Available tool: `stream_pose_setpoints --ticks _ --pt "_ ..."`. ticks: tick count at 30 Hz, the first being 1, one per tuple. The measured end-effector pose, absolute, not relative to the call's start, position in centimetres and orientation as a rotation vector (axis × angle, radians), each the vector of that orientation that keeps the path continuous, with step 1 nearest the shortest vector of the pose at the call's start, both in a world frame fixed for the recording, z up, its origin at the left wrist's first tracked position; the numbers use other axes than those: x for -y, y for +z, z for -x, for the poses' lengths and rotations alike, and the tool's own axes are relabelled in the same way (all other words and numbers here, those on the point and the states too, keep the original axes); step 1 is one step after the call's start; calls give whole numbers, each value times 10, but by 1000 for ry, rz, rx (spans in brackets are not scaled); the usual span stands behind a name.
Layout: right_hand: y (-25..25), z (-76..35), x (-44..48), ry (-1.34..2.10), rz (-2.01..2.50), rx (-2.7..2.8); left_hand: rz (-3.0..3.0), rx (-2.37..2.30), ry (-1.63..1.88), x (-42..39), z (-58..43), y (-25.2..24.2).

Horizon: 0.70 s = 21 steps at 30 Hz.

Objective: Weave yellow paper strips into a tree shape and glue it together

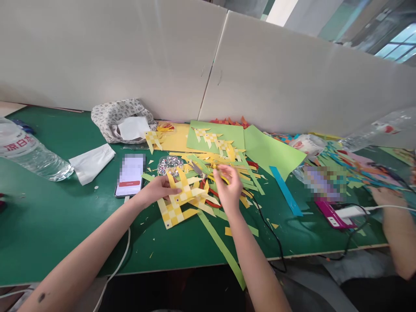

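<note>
My left hand (161, 189) is closed on a woven paper fish (185, 193) in yellow and white checks, pinching it at its left side. Another woven fish (171, 215) with a dark dot eye lies just below and partly under it. My right hand (229, 187) is to the right, thumb and fingers curled together; a small yellowish bit shows at the fingertips, too small to name. Close behind those fingers lie scissors (196, 169) with yellow handles, and I cannot tell whether the hand touches them. Red-handled pliers or scissors (212, 203) lie below, partly covered by paper.
A clear case of small beads (170, 165) sits beyond my left hand. Several finished fish (216, 141) lie on green paper (276, 149). A phone (130, 175), a water bottle (35, 151) and a cloth pouch (121, 115) stand left. Another person's hand (388, 197) is at right.
</note>
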State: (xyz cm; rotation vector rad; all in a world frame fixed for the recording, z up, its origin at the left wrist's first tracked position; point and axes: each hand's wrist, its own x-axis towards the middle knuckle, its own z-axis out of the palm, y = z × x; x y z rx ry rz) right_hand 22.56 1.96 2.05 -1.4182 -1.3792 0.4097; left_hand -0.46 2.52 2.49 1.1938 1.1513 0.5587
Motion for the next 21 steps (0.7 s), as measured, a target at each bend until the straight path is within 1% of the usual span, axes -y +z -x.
stream_pose_setpoints --ticks 2,5,8,13,17,21 --pt "17 -242 -28 94 1602 1329 -1163 -1227 614 -28 7 26" --pt "8 -261 -38 -30 1876 1411 -1136 -1256 653 -29 8 25" --pt "2 -266 -42 -46 2063 1462 -1115 -1240 655 -28 7 22" --pt "4 -264 -44 51 2198 1410 -1110 -1210 627 -28 6 23" --pt "4 -266 -47 102 2189 1345 -1091 -1206 635 -29 6 21" --pt "-1 -267 -48 33 2110 1334 -1084 -1210 644 -29 7 18"
